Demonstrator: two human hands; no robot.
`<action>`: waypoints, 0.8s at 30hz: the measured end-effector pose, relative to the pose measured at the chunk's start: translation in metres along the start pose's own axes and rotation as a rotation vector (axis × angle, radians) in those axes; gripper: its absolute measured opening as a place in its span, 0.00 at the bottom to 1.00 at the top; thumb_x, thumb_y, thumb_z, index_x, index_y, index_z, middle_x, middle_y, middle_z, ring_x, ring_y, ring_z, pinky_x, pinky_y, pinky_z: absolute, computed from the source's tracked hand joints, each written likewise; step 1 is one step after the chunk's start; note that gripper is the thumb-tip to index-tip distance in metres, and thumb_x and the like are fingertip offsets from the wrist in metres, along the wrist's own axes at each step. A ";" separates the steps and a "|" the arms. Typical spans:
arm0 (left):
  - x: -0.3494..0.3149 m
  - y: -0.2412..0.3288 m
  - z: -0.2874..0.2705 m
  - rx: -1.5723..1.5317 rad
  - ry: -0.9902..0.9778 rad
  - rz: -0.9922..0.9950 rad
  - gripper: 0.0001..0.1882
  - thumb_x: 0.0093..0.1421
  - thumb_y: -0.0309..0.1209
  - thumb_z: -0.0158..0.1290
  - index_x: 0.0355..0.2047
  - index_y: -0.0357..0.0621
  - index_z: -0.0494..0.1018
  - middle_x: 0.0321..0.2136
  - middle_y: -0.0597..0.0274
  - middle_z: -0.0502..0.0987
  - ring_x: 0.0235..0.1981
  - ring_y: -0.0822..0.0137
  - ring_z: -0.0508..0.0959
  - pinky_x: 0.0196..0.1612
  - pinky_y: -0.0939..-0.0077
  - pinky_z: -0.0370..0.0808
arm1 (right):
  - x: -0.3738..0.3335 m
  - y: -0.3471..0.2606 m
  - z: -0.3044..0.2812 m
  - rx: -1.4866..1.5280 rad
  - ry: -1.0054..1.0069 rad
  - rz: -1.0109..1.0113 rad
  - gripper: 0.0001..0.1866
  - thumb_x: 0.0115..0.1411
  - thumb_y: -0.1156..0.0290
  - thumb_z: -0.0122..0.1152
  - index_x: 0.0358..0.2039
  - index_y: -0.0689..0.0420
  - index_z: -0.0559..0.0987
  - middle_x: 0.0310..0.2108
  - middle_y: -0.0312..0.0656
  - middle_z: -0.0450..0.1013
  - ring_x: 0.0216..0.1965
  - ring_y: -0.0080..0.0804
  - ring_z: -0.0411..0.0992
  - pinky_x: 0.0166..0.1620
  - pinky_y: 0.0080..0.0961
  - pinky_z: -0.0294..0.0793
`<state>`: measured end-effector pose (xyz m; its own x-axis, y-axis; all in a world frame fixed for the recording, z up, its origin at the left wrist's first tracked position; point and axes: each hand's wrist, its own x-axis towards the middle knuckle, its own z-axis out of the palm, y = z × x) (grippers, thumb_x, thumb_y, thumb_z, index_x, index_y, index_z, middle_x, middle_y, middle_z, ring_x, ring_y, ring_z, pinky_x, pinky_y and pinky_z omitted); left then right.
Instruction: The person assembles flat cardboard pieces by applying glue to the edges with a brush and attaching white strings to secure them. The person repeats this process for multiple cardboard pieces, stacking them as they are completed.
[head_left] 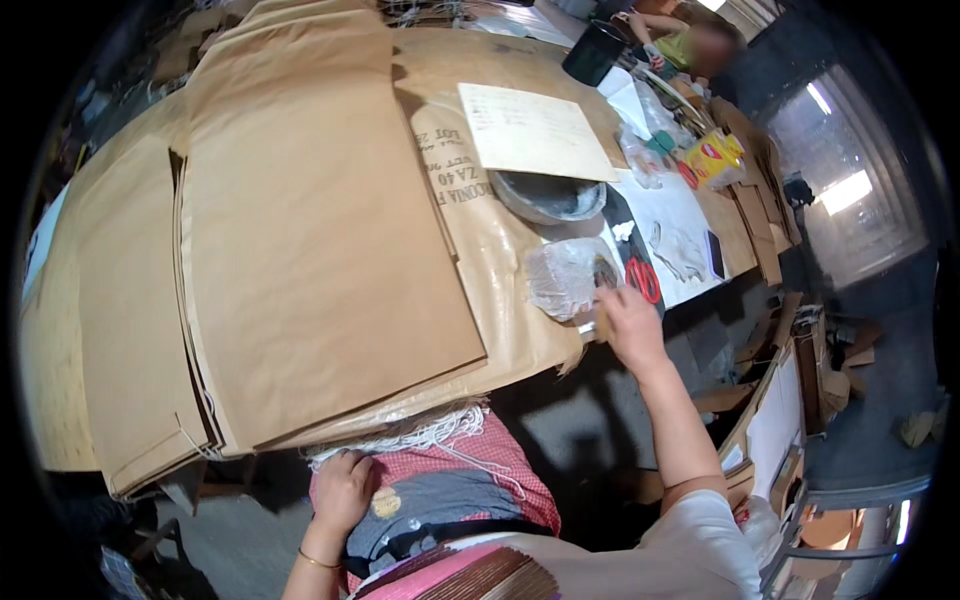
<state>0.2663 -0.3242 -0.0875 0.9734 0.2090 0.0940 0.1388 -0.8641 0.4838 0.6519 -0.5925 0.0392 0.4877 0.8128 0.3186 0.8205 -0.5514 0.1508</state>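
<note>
Right hand: While the wrist comes up from 5 o'clock, the right hand [632, 325] is at the counter's near edge, its grip drawn closed around a brush-like tool [604, 270]; fingers mask its middle, so the exact kind cannot be confirmed.
Tool axis: Roughly 12 to 6 o'clock, dark end upward at 11 o'clock from the knuckles, tan end downward.
Governing relation: From the right grip, a crumpled translucent plastic bag [560, 278] lies at 10 o'clock, just beside; the tool's dark end overlaps the bag's right side in this view. Contact cannot be told. The right hand is clearly the nearer.
Left hand: Palm down on the lap at 7 o'clock of the view, the left hand [345, 490] has loosely bent fingers with nothing visible in them, near white strings [445, 430] at its 2 o'clock.
Basin: A grey basin [560, 207] is at 11 o'clock from the right hand, beyond the bag, partly covered by a written-on card [535, 130].
Scissors: Red-handled scissors [642, 280], near the right hand at 12 o'clock.
Kraft stack: A broad kraft paper stack [310, 220], well apart at 9 o'clock, on the counter [480, 58].
Phone: A dark phone [715, 255] between 1 and 2 o'clock.
</note>
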 end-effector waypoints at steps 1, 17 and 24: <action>0.002 -0.005 0.008 0.054 -0.026 -0.083 0.12 0.50 0.32 0.57 0.36 0.42 0.76 0.34 0.55 0.76 0.35 0.54 0.75 0.38 0.63 0.72 | 0.008 0.003 0.001 0.320 0.146 0.169 0.11 0.51 0.76 0.62 0.38 0.57 0.77 0.26 0.41 0.73 0.29 0.35 0.73 0.31 0.29 0.73; 0.005 0.016 -0.019 -0.065 0.121 -0.133 0.04 0.47 0.21 0.56 0.25 0.41 0.72 0.24 0.53 0.74 0.28 0.50 0.73 0.31 0.59 0.69 | 0.162 0.052 0.051 0.744 0.280 0.776 0.18 0.54 0.60 0.65 0.24 0.66 0.77 0.15 0.43 0.75 0.17 0.32 0.74 0.26 0.29 0.73; 0.011 0.038 -0.028 -0.135 -0.050 -0.226 0.04 0.55 0.27 0.55 0.28 0.42 0.71 0.23 0.49 0.74 0.26 0.48 0.75 0.28 0.58 0.70 | 0.187 0.059 0.058 0.325 0.005 0.722 0.25 0.54 0.53 0.57 0.32 0.68 0.78 0.34 0.63 0.75 0.40 0.58 0.74 0.45 0.46 0.72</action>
<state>0.2771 -0.3415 -0.0440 0.9287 0.3639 -0.0708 0.3311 -0.7285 0.5997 0.8086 -0.4626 0.0535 0.9321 0.2732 0.2380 0.3477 -0.8590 -0.3758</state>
